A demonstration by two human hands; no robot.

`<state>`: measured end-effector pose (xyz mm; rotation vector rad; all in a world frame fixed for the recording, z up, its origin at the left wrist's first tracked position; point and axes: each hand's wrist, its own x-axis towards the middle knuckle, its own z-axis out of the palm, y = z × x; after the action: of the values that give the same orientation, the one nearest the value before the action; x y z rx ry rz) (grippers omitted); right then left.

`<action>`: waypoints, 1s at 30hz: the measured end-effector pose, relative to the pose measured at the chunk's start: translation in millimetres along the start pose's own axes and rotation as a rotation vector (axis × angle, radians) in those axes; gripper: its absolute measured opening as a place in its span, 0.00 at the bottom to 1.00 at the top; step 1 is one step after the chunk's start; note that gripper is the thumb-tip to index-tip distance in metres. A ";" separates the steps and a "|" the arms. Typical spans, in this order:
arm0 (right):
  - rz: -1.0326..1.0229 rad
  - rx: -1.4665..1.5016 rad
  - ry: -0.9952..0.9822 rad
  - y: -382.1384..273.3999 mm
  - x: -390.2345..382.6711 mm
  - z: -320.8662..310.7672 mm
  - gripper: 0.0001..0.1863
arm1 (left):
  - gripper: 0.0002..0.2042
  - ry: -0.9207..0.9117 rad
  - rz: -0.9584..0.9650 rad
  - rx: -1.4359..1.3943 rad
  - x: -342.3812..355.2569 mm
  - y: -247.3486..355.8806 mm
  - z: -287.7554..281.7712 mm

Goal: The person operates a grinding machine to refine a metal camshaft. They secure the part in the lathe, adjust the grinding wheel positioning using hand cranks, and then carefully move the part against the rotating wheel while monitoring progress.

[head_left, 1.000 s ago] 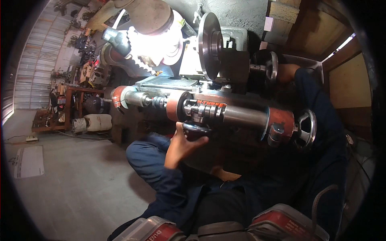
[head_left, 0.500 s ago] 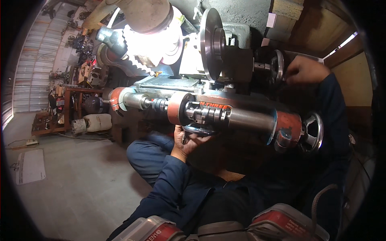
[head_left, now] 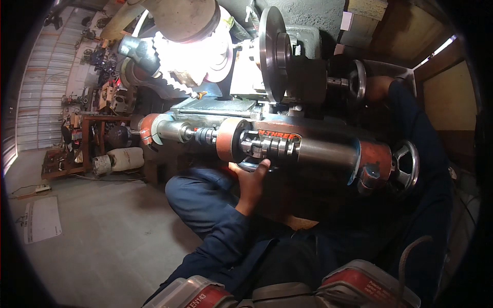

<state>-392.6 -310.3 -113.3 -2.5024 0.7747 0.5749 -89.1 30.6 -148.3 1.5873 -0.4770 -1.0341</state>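
Observation:
My left hand [head_left: 250,187] grips the rim of a handwheel [head_left: 250,166] low on the front of a machine, its thumb raised. Over it runs a horizontal metal shaft assembly [head_left: 275,149] with a red-edged collar [head_left: 229,139] and a wide bare-metal cylinder [head_left: 328,154]. Red-painted clamps hold it at the left [head_left: 149,129] and right [head_left: 375,159]. My right hand [head_left: 379,88] is at the back right, beside a second handwheel [head_left: 358,82]; its fingers are dark and partly hidden, so contact cannot be told.
A large upright metal disc [head_left: 272,56] stands behind the shaft, near a glaring lamp-lit area [head_left: 192,56]. Another spoked handwheel [head_left: 408,164] projects at the right end. A whitish container [head_left: 127,157] lies by a rusty rack at left. Respirator filters [head_left: 359,287] edge the bottom.
My left hand has shifted right and turned on the lower handwheel, its thumb now up. My right hand has drawn lower and closer behind the back handwheel. The view has shifted slightly.

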 end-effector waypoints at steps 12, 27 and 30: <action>0.044 0.138 0.159 14.7 -5.9 14.4 0.18 | 0.21 -0.015 -0.192 -0.911 91.3 -8.4 -29.3; 0.155 0.719 -0.392 -27.9 -48.9 -37.5 0.15 | 0.20 0.039 -0.397 -0.839 91.5 -23.3 -25.9; 0.132 0.778 -0.294 -22.7 -59.8 -43.3 0.17 | 0.21 0.042 -0.478 -0.788 87.5 -23.8 -28.8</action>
<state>-413.1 -291.8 -41.2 -1.6271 0.8446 0.5346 -24.2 -12.7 -202.7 1.0084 0.3449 -1.3239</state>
